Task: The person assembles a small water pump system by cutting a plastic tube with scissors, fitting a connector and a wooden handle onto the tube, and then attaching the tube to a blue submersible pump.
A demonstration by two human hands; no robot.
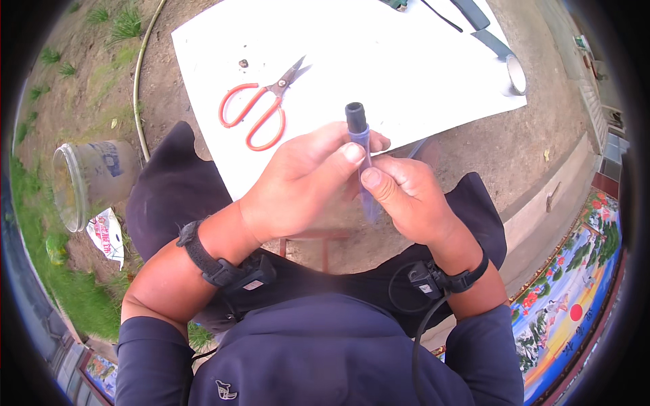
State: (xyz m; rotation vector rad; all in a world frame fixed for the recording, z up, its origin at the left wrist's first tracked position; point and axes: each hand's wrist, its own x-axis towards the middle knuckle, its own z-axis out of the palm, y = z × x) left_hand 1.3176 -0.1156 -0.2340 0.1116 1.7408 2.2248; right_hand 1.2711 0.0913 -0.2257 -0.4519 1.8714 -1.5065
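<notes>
Over the near edge of a white board (pixel 338 61), both hands hold a short black tube (pixel 355 118) upright, its open end at the top. Below that end a translucent bluish plastic sleeve (pixel 361 137) surrounds it and hangs down between the hands. My left hand (pixel 298 172) is closed on it from the left, thumb pressed against the front. My right hand (pixel 409 196) pinches the sleeve lower down, its thumb also in front. Fingers hide part of the tube. Beyond my left hand lie scissors (pixel 281 86) with red handles, blades pointing away and slightly parted.
At the board's right edge are a white roll (pixel 516 74) and dark flat strips (pixel 492 44). A thin black rod (pixel 443 17) lies at the far edge. On the left ground are a clear plastic bucket (pixel 112 172) on its side and a pale hose (pixel 138 74).
</notes>
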